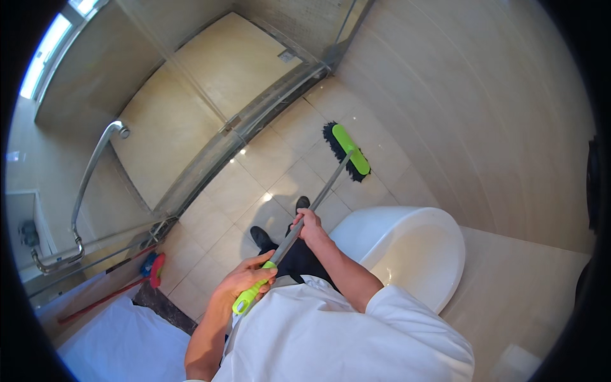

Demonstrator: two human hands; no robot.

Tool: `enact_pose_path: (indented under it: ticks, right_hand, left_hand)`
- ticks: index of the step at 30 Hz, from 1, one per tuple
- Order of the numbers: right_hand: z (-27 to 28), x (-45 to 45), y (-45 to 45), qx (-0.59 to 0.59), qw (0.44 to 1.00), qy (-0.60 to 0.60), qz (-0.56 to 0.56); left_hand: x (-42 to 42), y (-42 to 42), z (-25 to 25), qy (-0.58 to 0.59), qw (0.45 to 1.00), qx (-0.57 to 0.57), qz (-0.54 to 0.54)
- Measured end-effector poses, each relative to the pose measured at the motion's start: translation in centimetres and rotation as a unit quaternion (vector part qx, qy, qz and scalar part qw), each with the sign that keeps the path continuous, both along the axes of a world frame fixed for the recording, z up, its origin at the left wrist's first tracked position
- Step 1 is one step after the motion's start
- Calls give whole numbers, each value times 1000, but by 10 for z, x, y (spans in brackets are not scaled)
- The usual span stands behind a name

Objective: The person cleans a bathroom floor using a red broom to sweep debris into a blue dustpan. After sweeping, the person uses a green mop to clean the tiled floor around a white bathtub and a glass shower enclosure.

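My left hand (250,278) is closed round the lime-green grip at the near end of a floor mop's grey pole (327,187). Further along, my right hand (308,224) holds the same pole, just above my dark shoes. At the pole's far end, the mop's green oblong head (351,149) rests on the beige tiled floor (267,164), its black fringe showing mostly along the left side and lower end. The right forearm passes beside a white ceramic urinal (401,248).
A glass shower screen and its raised dark sill (253,124) run along the left, with a curved metal pipe (88,176) nearby. A red-handled brush (156,270) leans at lower left beside white sheeting (129,339). A tiled wall (453,119) bounds the right.
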State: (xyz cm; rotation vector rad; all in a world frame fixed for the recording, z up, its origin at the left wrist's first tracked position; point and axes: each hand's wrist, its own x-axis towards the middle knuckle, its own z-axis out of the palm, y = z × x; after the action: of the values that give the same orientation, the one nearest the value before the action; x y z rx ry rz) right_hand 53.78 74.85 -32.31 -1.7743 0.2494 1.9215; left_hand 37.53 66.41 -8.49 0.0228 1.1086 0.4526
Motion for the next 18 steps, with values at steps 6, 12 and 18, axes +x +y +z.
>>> enact_pose_path:
  ticks: [6,12,18]
  right_hand:
    - [3,51,30,-35,998,-17,-39]
    - [9,58,24,-54,995,-43,-76]
    - [24,21,-6,-91,991,-11,-96]
  left_hand:
    - [30,47,-8,-23,998,12,-65]
    - [37,50,-8,-1,993,5,-115]
    - [4,27,16,33,990,4,-138]
